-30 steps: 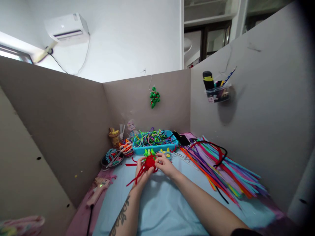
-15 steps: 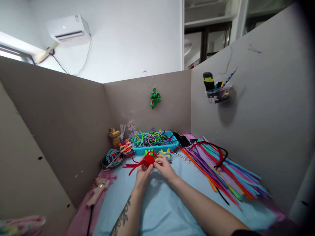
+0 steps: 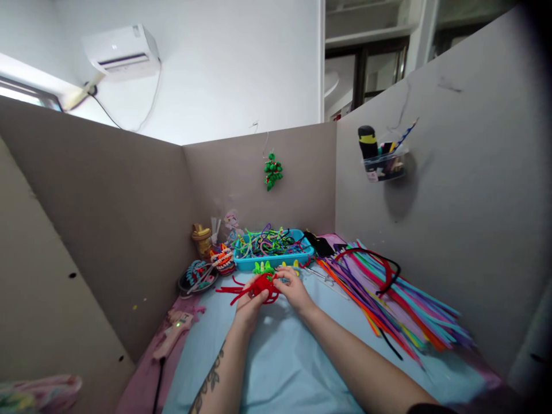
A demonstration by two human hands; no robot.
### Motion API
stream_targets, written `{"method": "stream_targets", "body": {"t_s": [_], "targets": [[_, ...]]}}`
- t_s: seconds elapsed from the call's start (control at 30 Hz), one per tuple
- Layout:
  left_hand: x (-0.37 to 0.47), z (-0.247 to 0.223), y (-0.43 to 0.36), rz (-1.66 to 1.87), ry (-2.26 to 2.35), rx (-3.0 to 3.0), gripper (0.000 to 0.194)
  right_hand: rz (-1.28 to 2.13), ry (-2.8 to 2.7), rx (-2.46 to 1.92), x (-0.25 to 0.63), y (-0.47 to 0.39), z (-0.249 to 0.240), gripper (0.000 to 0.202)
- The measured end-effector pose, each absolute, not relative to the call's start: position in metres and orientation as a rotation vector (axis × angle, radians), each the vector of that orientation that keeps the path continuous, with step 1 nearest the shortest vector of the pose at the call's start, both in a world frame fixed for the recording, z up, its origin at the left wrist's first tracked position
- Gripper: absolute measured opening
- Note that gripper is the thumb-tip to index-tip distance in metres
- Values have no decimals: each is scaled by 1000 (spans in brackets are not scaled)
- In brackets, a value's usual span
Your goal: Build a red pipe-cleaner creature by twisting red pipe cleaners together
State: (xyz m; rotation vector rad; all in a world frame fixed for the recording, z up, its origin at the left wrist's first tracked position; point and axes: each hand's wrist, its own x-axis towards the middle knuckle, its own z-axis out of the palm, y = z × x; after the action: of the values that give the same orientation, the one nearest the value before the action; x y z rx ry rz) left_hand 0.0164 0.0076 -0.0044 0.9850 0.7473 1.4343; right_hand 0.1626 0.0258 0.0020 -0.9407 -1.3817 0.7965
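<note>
A red fuzzy pipe-cleaner piece (image 3: 261, 284) with loose strands sticking out to the left is held above the light blue cloth (image 3: 280, 356). My left hand (image 3: 249, 302) grips its left and lower side, thumb on the front. At its right side, my right hand (image 3: 294, 289) pinches the piece or a strand of it; the exact spot between the fingertips is too small to tell. Just behind the hands sit a green pipe-cleaner shape (image 3: 263, 267) and a yellow and blue one (image 3: 295, 264), the latter partly hidden by my right hand.
Behind stands a blue basket (image 3: 271, 262) of tangled pipe cleaners. Scissors (image 3: 325, 277) and a spread of coloured pipe cleaners (image 3: 388, 299) lie right. At left are a dark bowl (image 3: 184, 286), an orange-white woven piece (image 3: 223, 260) and a pink glue gun (image 3: 172, 336). Grey partitions (image 3: 263, 201) surround the table.
The red piece has turned in my hands, and a looped strand now shows at its lower right. My right hand has risen slightly. The green shape behind is more exposed.
</note>
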Motion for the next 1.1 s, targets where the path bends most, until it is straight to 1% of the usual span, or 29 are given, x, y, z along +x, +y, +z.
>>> {"method": "stream_targets", "body": {"t_s": [0.2,0.47,0.67,0.87,1.1], "targets": [[19,-1,5,1385,731,989,58,818,-1367,-972,166,27,4,16],[21,1,2,1345,747,1001,71,772,-1378,-996,166,33,-1,13],[22,-4,3,1319,760,1119,70,787,-1379,-1006,165,37,-7,9],[22,-3,3,1328,746,1100,72,641,-1432,-978,163,35,-6,6],[21,-4,4,1362,731,1062,70,502,-1452,-948,161,24,3,8]]}}
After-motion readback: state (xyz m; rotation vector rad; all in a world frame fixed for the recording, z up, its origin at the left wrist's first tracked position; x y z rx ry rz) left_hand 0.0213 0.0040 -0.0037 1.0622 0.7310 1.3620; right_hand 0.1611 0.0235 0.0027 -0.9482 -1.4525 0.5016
